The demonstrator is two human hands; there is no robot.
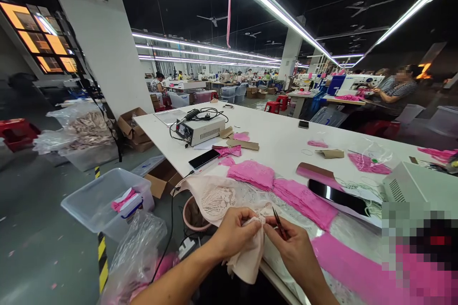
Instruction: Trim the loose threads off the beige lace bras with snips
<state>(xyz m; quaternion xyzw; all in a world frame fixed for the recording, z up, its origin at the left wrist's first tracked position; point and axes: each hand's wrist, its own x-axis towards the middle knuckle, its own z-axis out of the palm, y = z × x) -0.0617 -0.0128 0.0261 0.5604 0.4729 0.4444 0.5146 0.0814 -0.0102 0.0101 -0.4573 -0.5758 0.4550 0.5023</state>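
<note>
My left hand (234,233) pinches a beige lace garment piece (246,252) at the near edge of the white table (282,140). The cloth hangs down over the table's edge. My right hand (291,243) holds small dark thread snips (278,221), their tips against the beige cloth just beside my left fingers. More beige lace (214,195) lies spread on the table behind my hands. Stacks of pink lace pieces (252,174) lie just beyond it.
A grey control box (200,129) with cables, two phones (203,158) (336,195), cardboard strips and pink scraps lie on the table. A clear plastic bin (103,202), bags and cardboard boxes stand on the floor left. A seated person (397,90) works at a sewing machine far right.
</note>
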